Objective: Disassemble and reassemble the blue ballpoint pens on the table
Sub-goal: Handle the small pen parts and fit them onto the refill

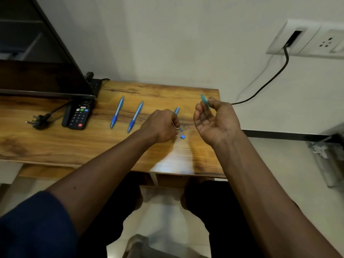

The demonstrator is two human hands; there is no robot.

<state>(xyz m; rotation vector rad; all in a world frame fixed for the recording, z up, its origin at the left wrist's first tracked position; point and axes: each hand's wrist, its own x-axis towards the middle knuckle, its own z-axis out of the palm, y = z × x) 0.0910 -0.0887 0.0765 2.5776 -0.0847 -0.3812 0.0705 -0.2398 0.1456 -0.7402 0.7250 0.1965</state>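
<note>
Disassembly seems underway: well right of the remote (80, 114), the left hand (162, 125) pinches a pen (176, 110) by its lower end on the tabletop (55, 146), a blue piece (183, 136) just beside; farther right, the raised right hand (214, 120) pinches a teal part (204, 99). Next, likely: lay that down, free the refill

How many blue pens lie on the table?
3. The first pen lies right of the remote, the second pen beside it, the third pen partly hidden in the left hand. The right hand pinches a loose part.

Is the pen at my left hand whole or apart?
Apart: a blue piece lies loose beside the pen, and the right hand pinches a teal part.
</note>
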